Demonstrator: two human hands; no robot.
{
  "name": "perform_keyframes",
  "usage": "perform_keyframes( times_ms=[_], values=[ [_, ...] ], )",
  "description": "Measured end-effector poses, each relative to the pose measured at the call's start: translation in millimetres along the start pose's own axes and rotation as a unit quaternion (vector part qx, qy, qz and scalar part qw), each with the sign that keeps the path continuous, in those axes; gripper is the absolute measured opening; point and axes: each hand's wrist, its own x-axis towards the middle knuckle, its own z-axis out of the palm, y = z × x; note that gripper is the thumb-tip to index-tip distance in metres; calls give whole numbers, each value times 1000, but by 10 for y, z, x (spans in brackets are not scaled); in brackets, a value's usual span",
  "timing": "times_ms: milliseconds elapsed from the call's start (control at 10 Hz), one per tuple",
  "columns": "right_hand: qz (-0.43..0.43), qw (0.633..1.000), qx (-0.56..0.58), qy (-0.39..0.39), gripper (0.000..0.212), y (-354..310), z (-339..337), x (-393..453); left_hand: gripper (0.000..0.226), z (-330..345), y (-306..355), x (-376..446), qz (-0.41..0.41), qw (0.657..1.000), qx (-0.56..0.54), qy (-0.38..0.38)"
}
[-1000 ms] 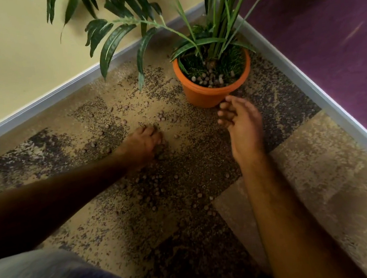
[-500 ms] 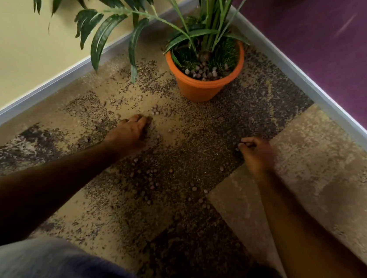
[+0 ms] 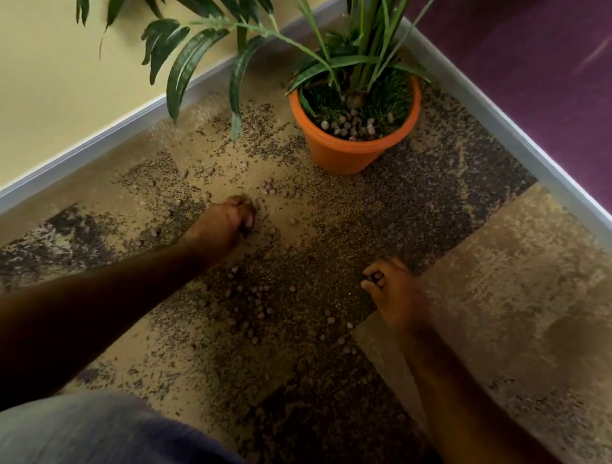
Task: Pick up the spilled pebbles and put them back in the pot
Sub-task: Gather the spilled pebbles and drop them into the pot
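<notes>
An orange pot (image 3: 341, 153) with a green plant stands in the corner, a heap of pebbles showing inside its front rim. Several small brown pebbles (image 3: 257, 302) lie scattered over the patterned carpet between my arms, with a few more (image 3: 268, 188) left of the pot. My left hand (image 3: 225, 223) rests on the carpet left of the pot, its fingers curled around pebbles. My right hand (image 3: 389, 287) is on the carpet below the pot, fingertips pinching pebbles.
A yellow wall with a grey skirting (image 3: 60, 160) runs along the back left. A grey strip (image 3: 541, 167) on the right borders a purple floor (image 3: 562, 50). Long palm leaves (image 3: 196, 53) hang over the carpet. My knee in grey cloth (image 3: 94, 462) fills the lower left.
My right hand came back from the pot's rim down to the carpet and closed its fingers on pebbles. My left hand has crept a little forward, gathering pebbles.
</notes>
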Motion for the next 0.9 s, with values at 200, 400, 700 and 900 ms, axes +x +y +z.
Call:
perform_keyframes(
  times_ms=[200,400,700,900],
  values=[
    [6,1000,-9,-14,12,-16,-4,50,17,-57,11,16,-11,999,-30,-4],
    [57,986,157,25,16,-320,-168,205,24,-68,-4,74,80,990,101,-54],
    [-36,932,338,127,16,-1187,-853,612,20,-202,16,33,165,973,160,-28],
    [-79,932,325,142,20,-1561,-1097,927,8,-731,562,85,161,985,-65,21]
  ],
)
